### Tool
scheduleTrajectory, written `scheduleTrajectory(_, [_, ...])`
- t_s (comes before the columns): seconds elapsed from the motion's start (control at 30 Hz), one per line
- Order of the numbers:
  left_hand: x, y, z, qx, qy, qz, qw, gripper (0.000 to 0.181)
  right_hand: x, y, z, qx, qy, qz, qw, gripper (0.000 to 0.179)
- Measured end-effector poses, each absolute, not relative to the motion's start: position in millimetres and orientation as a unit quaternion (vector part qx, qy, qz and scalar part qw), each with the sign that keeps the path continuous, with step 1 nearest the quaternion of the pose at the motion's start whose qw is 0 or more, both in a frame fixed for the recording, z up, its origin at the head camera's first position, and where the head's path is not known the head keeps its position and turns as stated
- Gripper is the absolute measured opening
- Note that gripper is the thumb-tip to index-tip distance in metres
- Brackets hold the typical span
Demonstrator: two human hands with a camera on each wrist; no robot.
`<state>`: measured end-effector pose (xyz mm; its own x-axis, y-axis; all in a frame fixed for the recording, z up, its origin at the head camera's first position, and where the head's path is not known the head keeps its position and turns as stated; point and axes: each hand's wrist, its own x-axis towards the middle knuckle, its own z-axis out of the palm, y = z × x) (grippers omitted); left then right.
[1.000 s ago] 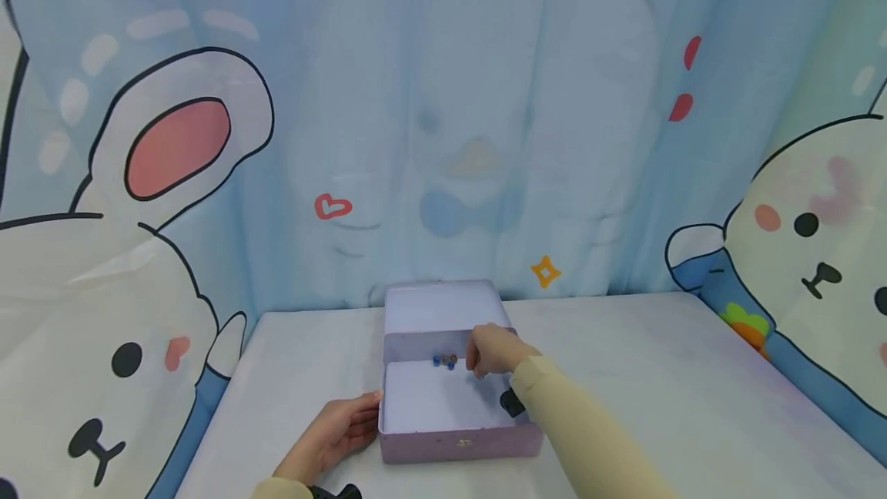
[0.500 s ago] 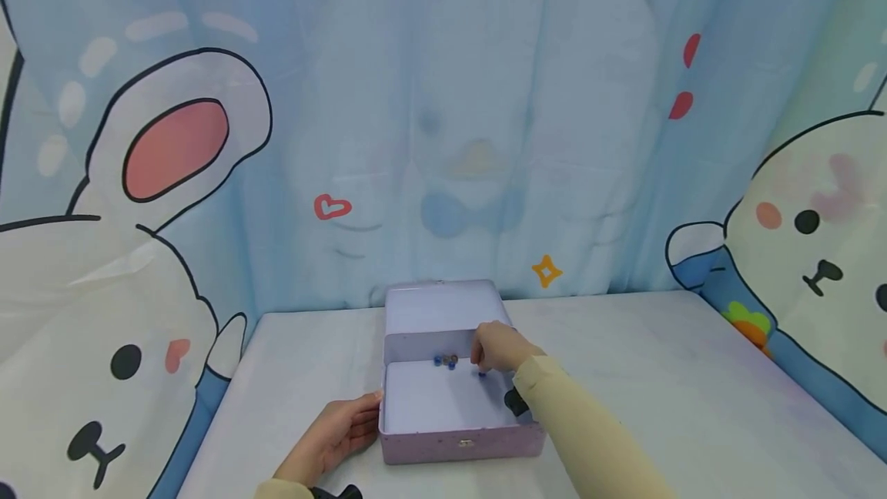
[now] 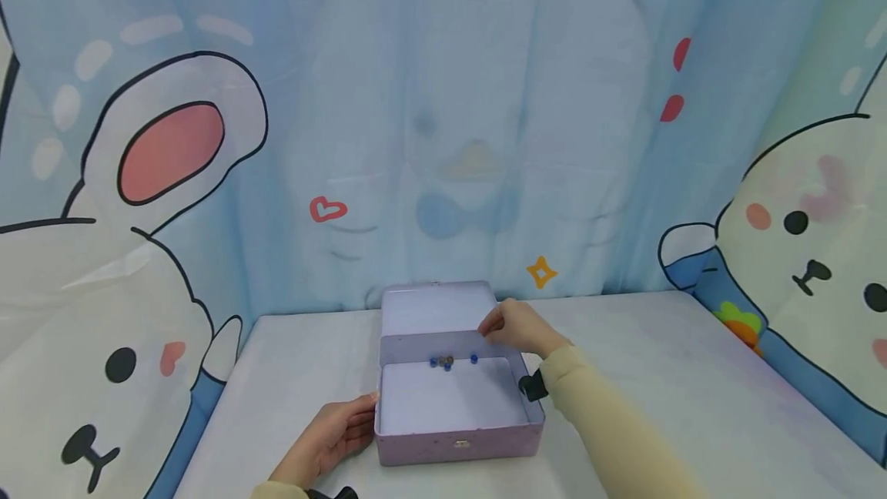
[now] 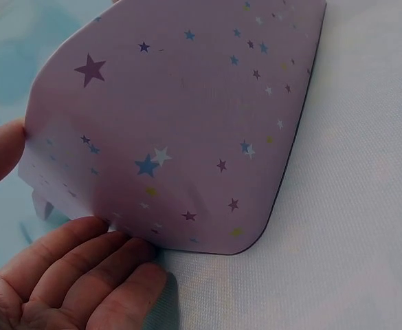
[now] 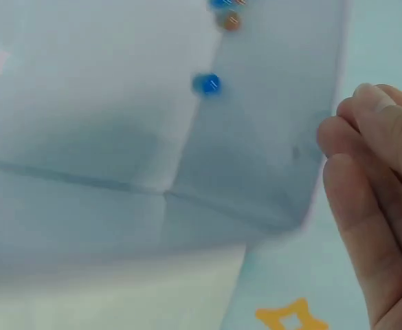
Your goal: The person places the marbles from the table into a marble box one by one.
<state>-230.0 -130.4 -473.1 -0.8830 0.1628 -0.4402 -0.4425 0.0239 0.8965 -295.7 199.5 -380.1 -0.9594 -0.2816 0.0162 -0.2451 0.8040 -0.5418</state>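
Observation:
A lavender lidded box (image 3: pixel 460 449) stands on the table with its lid (image 3: pixel 436 313) raised at the back. Outside its left wall, my left hand (image 3: pixel 333 437) rests with thumb and fairly straight fingers touching the star-printed side (image 4: pixel 187 130). My right hand (image 3: pixel 521 328) is at the back right corner, fingers loosely bent beside the rim; nothing shows in them. Inside, a blue marble (image 3: pixel 474 359) lies by the back wall. Left of it sit several more, among them a brown marble (image 5: pixel 229 21) and a blue marble (image 3: pixel 433 362).
A white cloth covers the table (image 3: pixel 658 376). Behind it hangs a light blue curtain (image 3: pixel 589 175) printed with cartoon animals. A small metal clasp (image 3: pixel 461 444) sits on the box's front wall.
My right hand has risen from inside the box to its back right rim. A blue marble that was at its fingertips now lies by the back wall. My left hand stays put.

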Motion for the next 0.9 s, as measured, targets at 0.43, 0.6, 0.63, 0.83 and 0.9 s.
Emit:
scheduleTrajectory(0.43, [-225.1, -130.3, -471.4, -0.089, 0.679, 0.696, 0.213, 0.064, -264.0, 327.8, -372.1, -0.044, 0.922, -0.383, 0.033, 0.03])
scheduleTrajectory(0.6, [-224.6, -131.3, -471.5, -0.09, 0.675, 0.702, 0.211, 0.064, -246.8, 360.6, -378.5, -0.01, 0.919, -0.392, 0.04, 0.033])
scheduleTrajectory(0.63, [-224.7, -131.1, -471.3, -0.091, 0.675, 0.701, 0.211, 0.063, -243.2, 364.5, -381.9, -0.007, 0.919, -0.391, 0.042, 0.033])
scheduleTrajectory(0.83, [-224.9, -129.3, -470.3, -0.099, 0.678, 0.696, 0.213, 0.062, -219.4, 378.3, -422.4, 0.029, 0.914, -0.398, 0.076, 0.03])
scheduleTrajectory(0.9, [-225.2, -128.7, -470.1, -0.101, 0.679, 0.694, 0.216, 0.063, -212.8, 381.2, -437.1, 0.048, 0.911, -0.401, 0.088, 0.027])
